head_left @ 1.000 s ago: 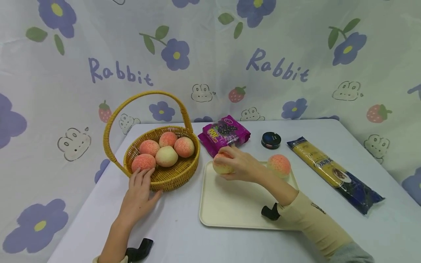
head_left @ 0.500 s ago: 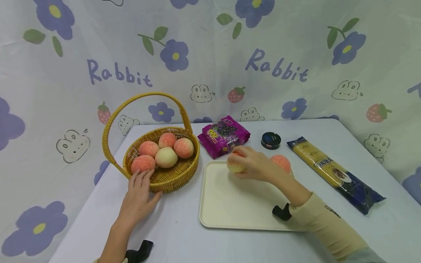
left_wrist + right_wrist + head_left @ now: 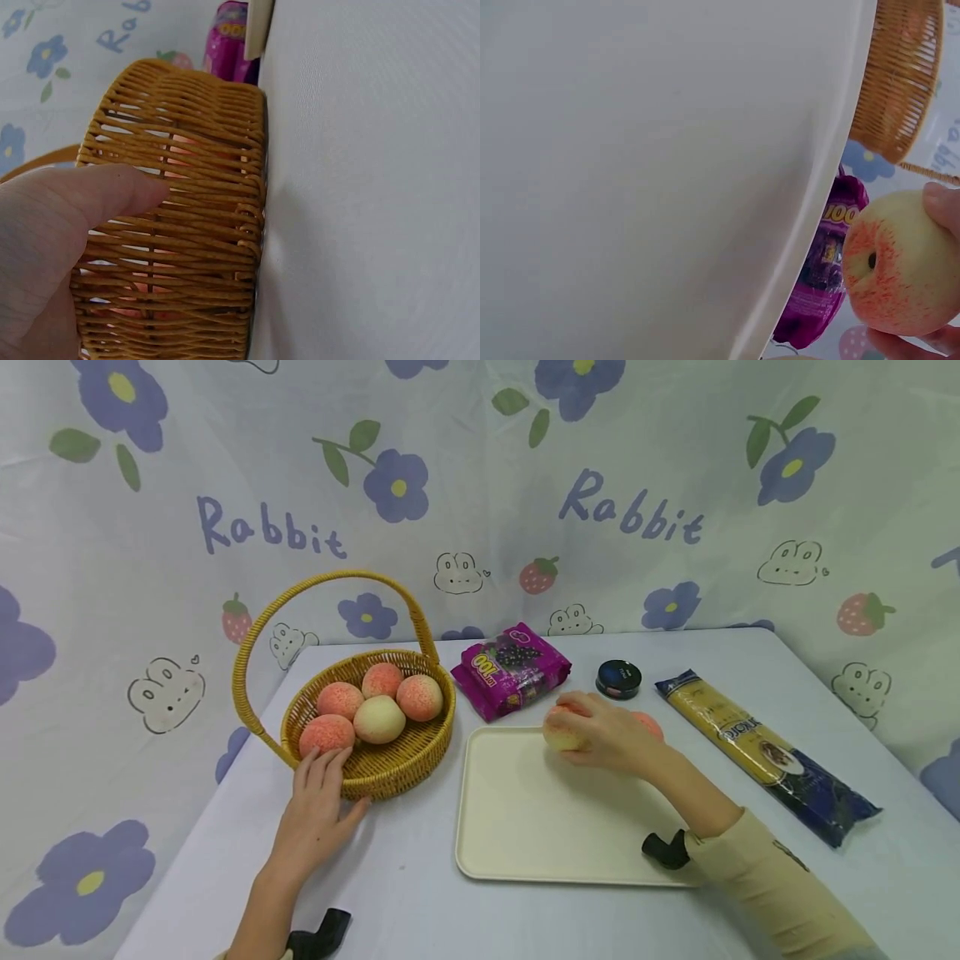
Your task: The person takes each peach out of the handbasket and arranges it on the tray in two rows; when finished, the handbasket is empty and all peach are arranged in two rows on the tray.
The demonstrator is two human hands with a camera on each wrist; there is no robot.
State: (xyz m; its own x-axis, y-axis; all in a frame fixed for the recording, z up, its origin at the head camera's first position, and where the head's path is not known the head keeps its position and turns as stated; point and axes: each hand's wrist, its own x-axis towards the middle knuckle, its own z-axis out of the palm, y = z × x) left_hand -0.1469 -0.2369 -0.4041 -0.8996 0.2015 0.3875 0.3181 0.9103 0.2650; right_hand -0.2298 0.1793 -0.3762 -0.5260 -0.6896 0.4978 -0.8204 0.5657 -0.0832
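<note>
With my right hand [image 3: 603, 735] I hold a peach [image 3: 904, 266] over the far part of the cream tray [image 3: 480, 860]. It is pale yellow with red speckles, and a dark dimple shows in the right wrist view. A second peach [image 3: 648, 725] is mostly hidden behind that hand. My left hand [image 3: 318, 814] grips the near-left rim of the wicker basket [image 3: 397, 781], its thumb pressed on the woven outer wall in the left wrist view. Several peaches lie inside the basket, including a pink one [image 3: 327, 732] right at the left fingertips and a paler one [image 3: 379, 720].
Behind the tray lies a purple packet [image 3: 512, 670] with grapes printed on it. A small round black container [image 3: 618, 678] stands to its right. Along the right side lies a long gold and blue packet [image 3: 765, 752]. A patterned curtain [image 3: 480, 493] hangs behind the table.
My right hand has moved right across the far part of the tray with the peach, covering more of the second peach. The left hand has stayed on the basket.
</note>
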